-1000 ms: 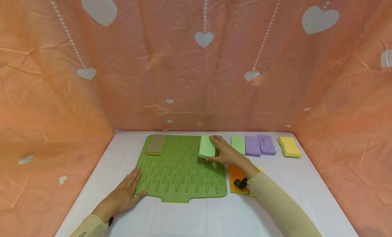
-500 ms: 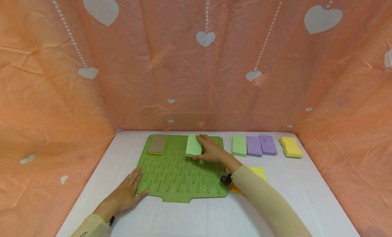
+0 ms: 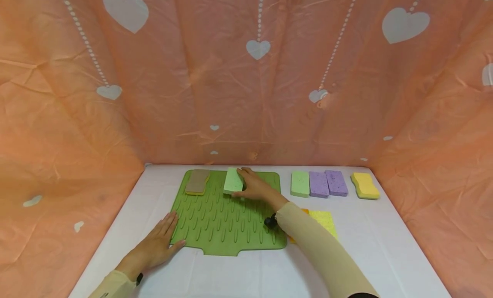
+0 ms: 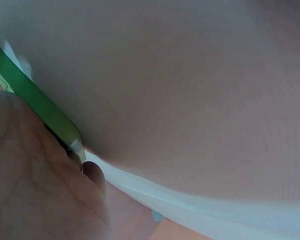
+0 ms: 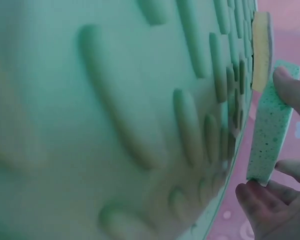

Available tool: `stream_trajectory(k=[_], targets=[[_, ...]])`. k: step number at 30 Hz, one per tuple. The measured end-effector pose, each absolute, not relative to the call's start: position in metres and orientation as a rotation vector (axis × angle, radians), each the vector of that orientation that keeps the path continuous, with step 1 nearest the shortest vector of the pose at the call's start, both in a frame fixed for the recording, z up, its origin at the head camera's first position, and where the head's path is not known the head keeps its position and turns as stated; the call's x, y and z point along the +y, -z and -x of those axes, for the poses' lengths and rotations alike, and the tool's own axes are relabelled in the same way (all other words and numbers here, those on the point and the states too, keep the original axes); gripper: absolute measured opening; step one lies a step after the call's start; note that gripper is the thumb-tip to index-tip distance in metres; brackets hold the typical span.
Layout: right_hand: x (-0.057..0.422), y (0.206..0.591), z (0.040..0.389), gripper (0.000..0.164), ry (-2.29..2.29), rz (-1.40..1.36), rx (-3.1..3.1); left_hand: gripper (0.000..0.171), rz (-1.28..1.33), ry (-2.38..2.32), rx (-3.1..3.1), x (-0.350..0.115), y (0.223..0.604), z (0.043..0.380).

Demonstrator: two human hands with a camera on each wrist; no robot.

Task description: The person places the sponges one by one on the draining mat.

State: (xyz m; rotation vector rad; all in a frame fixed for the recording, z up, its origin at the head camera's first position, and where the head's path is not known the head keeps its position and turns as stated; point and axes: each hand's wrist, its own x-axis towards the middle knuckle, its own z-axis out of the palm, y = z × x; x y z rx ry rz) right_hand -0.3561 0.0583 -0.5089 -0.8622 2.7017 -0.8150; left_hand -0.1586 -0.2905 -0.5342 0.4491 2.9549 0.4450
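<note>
My right hand grips a light green sponge by its ends, thumb at the near end and fingers at the far end, over the back middle of a green ridged mat. In the right wrist view the speckled sponge stands a little off the mat's surface. My left hand rests flat with straight fingers at the mat's left edge; the left wrist view shows its palm beside the mat's green rim. A yellow sponge with a grey-brown top lies at the mat's back left corner.
Right of the mat stand another green sponge, two purple sponges side by side and a yellow sponge. Orange and yellow flat pieces lie partly under the right sleeve. Orange curtains enclose the white table.
My right hand has carried the green sponge leftward across the mat's back, closer to the grey-topped sponge. The left hand has stayed in place.
</note>
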Motion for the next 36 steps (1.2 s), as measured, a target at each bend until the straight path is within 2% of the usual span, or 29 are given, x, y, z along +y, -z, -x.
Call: stream_trajectory(k=[16, 36], targets=[[0.019, 0.510, 0.366, 0.107, 0.726, 0.841, 2.679, 0.093, -0.452, -0.428, 2.957, -0.289, 0.532, 0.157], [-0.004, 0.505, 0.362, 0.105, 0.684, 0.826, 2.643, 0.096, -0.421, -0.473, 2.925, -0.294, 0.538, 0.162]])
